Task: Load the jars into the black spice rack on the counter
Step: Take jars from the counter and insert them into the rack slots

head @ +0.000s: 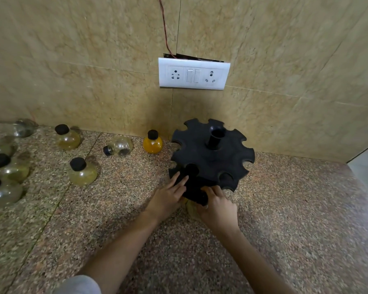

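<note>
The black spice rack (210, 158) stands by the wall, with a notched round top and a centre post. A pale yellow jar (191, 209) sits low at the rack's near edge, mostly hidden, and a black cap (192, 169) shows in the front notch above it. My right hand (218, 206) curls around this jar's body. To its left, my left hand (168, 197) lies with fingers spread against the rack's front edge, fingertips near the cap. On the counter stand an orange jar (152, 143) and two yellowish jars (82, 174) (68, 138). A clear jar (119, 146) lies on its side.
Several more black-capped jars (9, 169) crowd the counter's left edge, one clear jar (24, 127) lying by the wall. A white socket plate (194, 73) with a red wire is on the tiled wall above the rack. The speckled counter (285, 209) stretches right of the rack.
</note>
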